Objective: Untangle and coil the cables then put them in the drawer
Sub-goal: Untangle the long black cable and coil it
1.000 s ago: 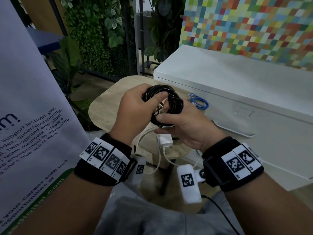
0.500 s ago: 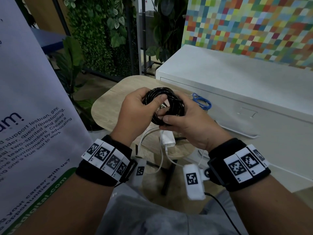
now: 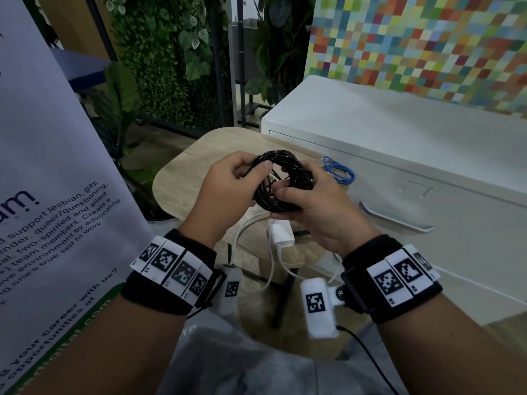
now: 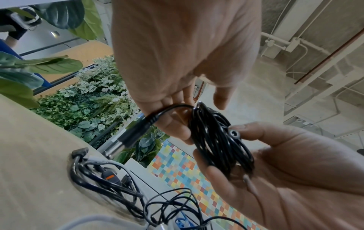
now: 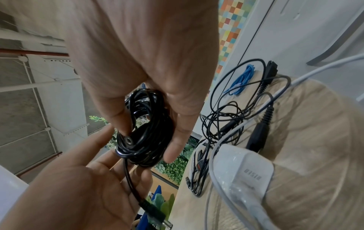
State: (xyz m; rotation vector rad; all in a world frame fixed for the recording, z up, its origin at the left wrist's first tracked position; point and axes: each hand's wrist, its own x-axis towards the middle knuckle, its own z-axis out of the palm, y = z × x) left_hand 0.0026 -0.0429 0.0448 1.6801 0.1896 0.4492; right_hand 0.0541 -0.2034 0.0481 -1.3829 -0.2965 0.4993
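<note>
A black cable wound into a coil point(image 3: 285, 166) is held above the round wooden table point(image 3: 182, 181). My left hand point(image 3: 242, 178) grips its left side with the thumb on top. My right hand point(image 3: 310, 195) pinches its right and lower side. In the left wrist view the coil point(image 4: 218, 140) sits between both hands, and its loose plug end point(image 4: 133, 135) hangs from the left fingers. The right wrist view shows the coil point(image 5: 145, 129) with a round jack end under my right thumb. The white drawer cabinet point(image 3: 399, 172) stands to the right, its drawer closed.
On the table lie a blue cable point(image 3: 339, 172), a white charger with its white lead point(image 3: 281, 238) and a tangle of black cables point(image 5: 226, 121). A printed banner point(image 3: 42, 195) stands at the left, with plants behind the table.
Both hands keep hold of the coil, and the fingers have shifted slightly on it. The view has drifted a little.
</note>
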